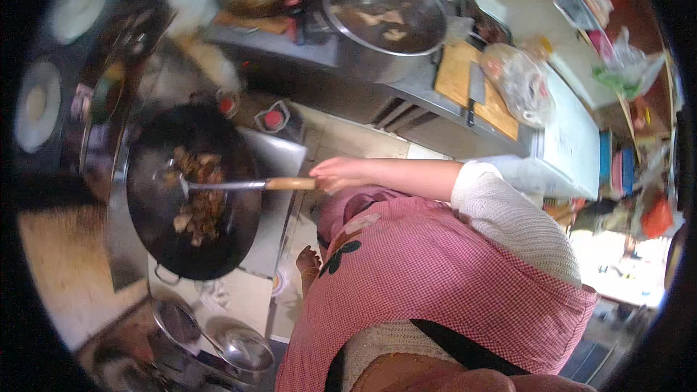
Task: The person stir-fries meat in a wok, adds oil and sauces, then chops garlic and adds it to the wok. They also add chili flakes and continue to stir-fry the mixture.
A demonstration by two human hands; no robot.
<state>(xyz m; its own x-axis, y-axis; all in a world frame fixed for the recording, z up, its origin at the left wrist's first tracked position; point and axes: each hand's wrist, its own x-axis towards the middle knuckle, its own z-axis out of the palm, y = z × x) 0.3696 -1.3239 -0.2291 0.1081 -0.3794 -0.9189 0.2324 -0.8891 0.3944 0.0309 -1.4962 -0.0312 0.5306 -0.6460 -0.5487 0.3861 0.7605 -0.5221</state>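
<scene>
My right hand [338, 175] is closed around the wooden handle of a wok spatula [291, 183]. Its metal shaft reaches left over a large black wok [239, 141], and its blade is down among the food. Browned chunks, probably meat, lie in a pile [204, 196] in the wok; their exact kind is hard to tell. My left hand [309, 259], with a bracelet at the wrist, hangs low beside the checked apron [435, 261]. It is apart from the wok, its fingers loosely bent, with nothing seen in them.
A steel pot [386, 46] with pieces in dark liquid stands on the counter. Near it are a cleaver [476, 87] on a wooden cutting board [454, 68] and a plastic bag [520, 84]. A strainer [177, 321] and metal ladle [248, 348] lie below the wok. White plates [38, 106] sit far left.
</scene>
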